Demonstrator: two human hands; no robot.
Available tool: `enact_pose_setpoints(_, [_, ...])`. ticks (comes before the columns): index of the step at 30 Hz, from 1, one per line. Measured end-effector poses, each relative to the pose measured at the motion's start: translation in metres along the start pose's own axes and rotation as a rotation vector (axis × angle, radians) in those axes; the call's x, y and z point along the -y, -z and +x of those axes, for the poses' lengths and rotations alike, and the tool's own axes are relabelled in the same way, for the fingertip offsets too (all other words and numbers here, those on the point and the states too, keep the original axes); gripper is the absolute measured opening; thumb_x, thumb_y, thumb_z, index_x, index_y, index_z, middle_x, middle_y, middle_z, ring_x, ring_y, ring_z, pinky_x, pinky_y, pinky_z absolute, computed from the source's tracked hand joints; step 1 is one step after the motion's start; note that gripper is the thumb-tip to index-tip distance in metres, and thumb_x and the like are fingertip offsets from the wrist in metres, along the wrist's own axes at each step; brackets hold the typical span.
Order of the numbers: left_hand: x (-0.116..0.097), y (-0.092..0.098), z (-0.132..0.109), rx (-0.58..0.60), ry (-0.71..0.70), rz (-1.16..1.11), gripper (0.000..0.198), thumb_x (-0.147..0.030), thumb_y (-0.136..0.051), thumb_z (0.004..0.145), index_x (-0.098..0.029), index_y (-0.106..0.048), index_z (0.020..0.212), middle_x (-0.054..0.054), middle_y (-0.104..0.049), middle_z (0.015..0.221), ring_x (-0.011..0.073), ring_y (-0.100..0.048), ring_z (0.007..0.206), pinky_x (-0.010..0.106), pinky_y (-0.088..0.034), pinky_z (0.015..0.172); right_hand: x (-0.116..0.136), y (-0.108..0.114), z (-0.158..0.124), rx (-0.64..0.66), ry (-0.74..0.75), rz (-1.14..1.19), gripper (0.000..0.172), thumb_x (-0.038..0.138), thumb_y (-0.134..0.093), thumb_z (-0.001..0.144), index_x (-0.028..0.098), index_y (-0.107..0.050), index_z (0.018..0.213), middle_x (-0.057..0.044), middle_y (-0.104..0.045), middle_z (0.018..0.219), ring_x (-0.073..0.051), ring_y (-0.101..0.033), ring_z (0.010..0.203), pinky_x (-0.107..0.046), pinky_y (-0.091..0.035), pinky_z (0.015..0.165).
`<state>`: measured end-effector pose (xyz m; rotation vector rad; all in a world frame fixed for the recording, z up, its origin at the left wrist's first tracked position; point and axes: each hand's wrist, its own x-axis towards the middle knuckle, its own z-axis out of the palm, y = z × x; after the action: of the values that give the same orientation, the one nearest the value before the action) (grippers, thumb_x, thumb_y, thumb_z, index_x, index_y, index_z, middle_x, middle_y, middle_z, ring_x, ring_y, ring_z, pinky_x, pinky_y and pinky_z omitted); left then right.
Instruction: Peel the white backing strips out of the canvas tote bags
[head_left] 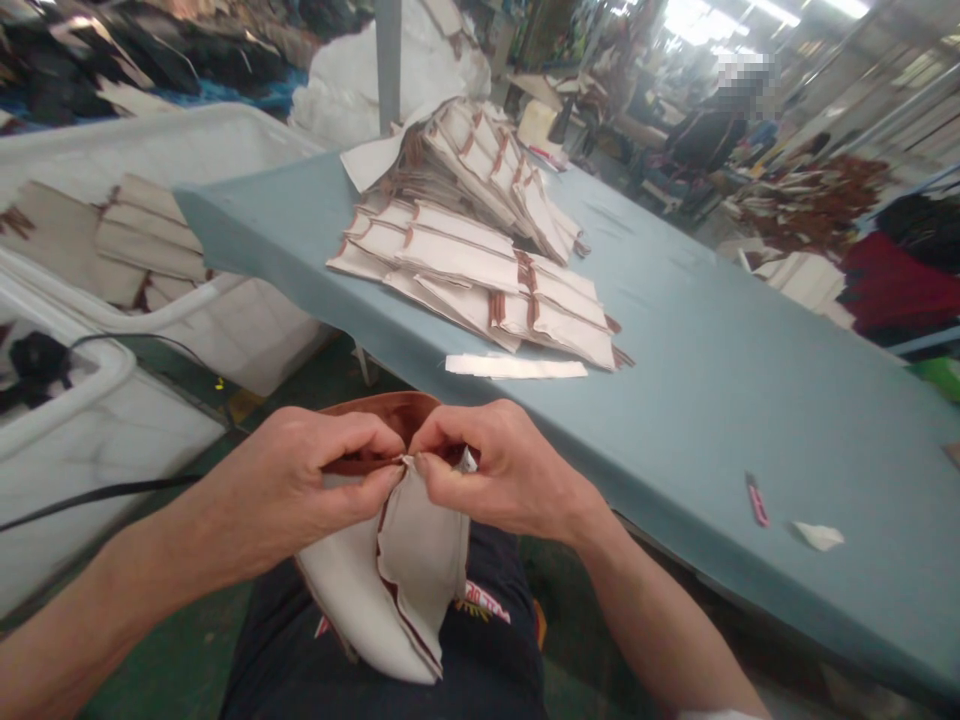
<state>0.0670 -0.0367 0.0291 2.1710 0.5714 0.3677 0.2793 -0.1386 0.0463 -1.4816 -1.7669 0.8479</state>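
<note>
Both my hands pinch the top edge of a cream fabric piece (409, 570) with brown trim, held above my lap. My left hand (315, 480) grips its left side, fingers curled closed. My right hand (487, 465) grips the right side, thumb and fingers pressed together at the seam. The piece hangs down folded over my dark clothing (480, 660). A brown lining shows behind my fingers.
A blue-grey table (712, 400) stretches ahead with a stack of similar cream pieces (480, 260), a white strip (517, 367), a small red tag (756, 498) and a white scrap (819, 536). White bins (97, 420) stand at left. Another person sits at the far right.
</note>
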Motion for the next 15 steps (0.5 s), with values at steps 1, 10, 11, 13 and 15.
enact_pose_setpoints(1, [-0.002,0.000,0.000,0.005,-0.016,0.025,0.018,-0.031,-0.064,0.095,-0.025,-0.080,0.089,-0.006,-0.078,0.074,0.0117,-0.067,0.061,0.020,-0.045,0.060,0.001,0.000,-0.001,-0.021,0.014,-0.038,0.011,0.018,-0.063,0.087,0.020,-0.072,0.081,0.003,-0.070,0.071,-0.010,-0.055,0.062,-0.023,-0.039,0.064])
enact_pose_setpoints(10, [-0.017,0.003,0.009,-0.085,-0.133,0.289,0.018,-0.023,-0.056,0.091,-0.024,-0.055,0.073,-0.007,-0.058,0.058,0.0106,-0.049,0.051,0.026,-0.031,0.052,0.004,0.001,0.003,-0.036,-0.045,0.002,0.004,0.025,-0.066,0.087,0.022,-0.065,0.083,0.003,-0.070,0.077,-0.013,-0.059,0.069,-0.026,-0.042,0.069])
enact_pose_setpoints(11, [-0.018,0.003,0.011,-0.092,-0.125,0.260,0.019,-0.023,-0.056,0.091,-0.024,-0.054,0.072,-0.008,-0.056,0.056,0.0100,-0.046,0.050,0.025,-0.031,0.050,0.004,0.001,0.003,-0.032,-0.074,0.030,0.004,0.026,-0.067,0.086,0.023,-0.065,0.085,0.002,-0.071,0.079,-0.013,-0.060,0.071,-0.026,-0.043,0.070])
enact_pose_setpoints(13, [-0.019,0.003,0.012,-0.090,-0.106,0.200,0.020,-0.024,-0.057,0.091,-0.024,-0.054,0.072,-0.009,-0.054,0.055,0.0094,-0.045,0.049,0.023,-0.030,0.048,0.004,0.001,0.004,-0.018,-0.117,0.056,0.008,0.029,-0.068,0.084,0.023,-0.064,0.084,0.003,-0.068,0.079,-0.014,-0.059,0.073,-0.027,-0.042,0.071])
enact_pose_setpoints(15, [-0.020,0.004,0.013,-0.066,-0.107,0.174,0.021,-0.023,-0.057,0.093,-0.024,-0.055,0.071,-0.009,-0.055,0.055,0.0089,-0.045,0.049,0.022,-0.031,0.048,0.002,0.001,0.005,0.013,-0.121,0.061,0.011,0.030,-0.066,0.083,0.022,-0.058,0.079,0.005,-0.059,0.074,-0.013,-0.051,0.070,-0.027,-0.037,0.069])
